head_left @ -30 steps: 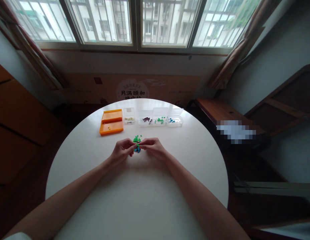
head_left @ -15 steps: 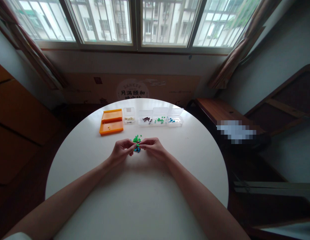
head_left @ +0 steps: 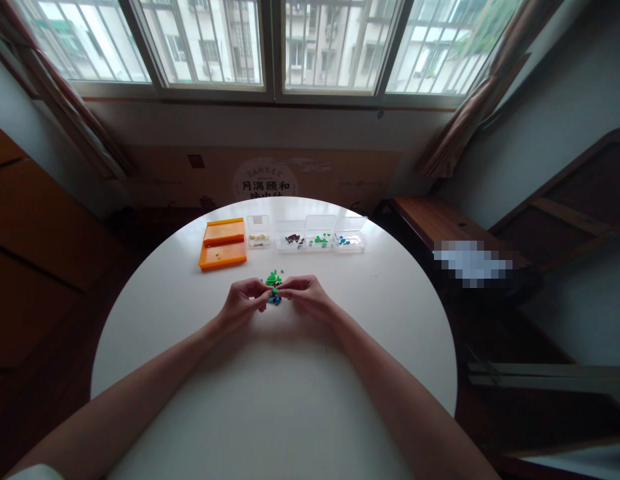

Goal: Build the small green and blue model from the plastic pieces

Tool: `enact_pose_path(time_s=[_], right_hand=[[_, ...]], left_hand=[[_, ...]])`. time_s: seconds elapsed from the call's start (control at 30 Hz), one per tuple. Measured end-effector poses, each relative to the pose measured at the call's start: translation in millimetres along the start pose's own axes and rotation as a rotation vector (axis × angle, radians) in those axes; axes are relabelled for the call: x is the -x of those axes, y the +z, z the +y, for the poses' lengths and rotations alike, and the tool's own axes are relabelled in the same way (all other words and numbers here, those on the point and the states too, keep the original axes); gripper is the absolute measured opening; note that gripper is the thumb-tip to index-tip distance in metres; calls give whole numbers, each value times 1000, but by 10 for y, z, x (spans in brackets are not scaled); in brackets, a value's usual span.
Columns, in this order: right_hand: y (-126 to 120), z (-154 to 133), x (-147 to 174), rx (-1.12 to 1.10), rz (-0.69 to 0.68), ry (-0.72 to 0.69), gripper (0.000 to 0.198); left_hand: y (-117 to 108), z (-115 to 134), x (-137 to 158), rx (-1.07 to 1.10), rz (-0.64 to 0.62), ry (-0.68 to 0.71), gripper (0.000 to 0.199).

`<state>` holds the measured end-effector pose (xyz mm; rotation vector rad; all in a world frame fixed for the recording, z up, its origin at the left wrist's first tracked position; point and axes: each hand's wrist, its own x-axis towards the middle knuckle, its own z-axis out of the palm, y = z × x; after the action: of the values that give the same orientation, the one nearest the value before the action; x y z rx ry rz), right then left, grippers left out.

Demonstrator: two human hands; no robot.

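My left hand point(head_left: 246, 297) and my right hand point(head_left: 305, 293) meet fingertip to fingertip over the table, both closed in a pinch. Between the fingertips is a small green piece point(head_left: 275, 291), too tiny for its exact kind to show. Loose small pieces lie around and beneath the fingers: a green heap point(head_left: 273, 278) just beyond them and blue and dark pieces point(head_left: 275, 301) on the near side. The fingers partly cover this pile.
Past my hands stand an orange two-level tray point(head_left: 223, 259) holding a few yellowish bits, a clear box of cream pieces point(head_left: 259, 238), and lidded clear compartments with brown pieces point(head_left: 293, 238), green pieces point(head_left: 321, 239) and blue pieces point(head_left: 343, 241). All rest on a round white table point(head_left: 270, 400).
The small green piece at my fingertips looks slightly shifted. My hands, the pile and the boxes stay in place.
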<state>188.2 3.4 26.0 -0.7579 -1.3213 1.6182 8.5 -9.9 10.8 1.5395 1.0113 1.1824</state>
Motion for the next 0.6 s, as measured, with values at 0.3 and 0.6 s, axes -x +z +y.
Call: enact_pose_path(time_s=[0.3, 0.6], right_hand=[[-14, 16, -4, -10, 0, 4, 25], [-5, 8, -2, -16, -8, 2, 25]], left_hand=[[3, -7, -1, 7, 13, 0, 18], [-4, -18, -8, -12, 5, 21, 16]])
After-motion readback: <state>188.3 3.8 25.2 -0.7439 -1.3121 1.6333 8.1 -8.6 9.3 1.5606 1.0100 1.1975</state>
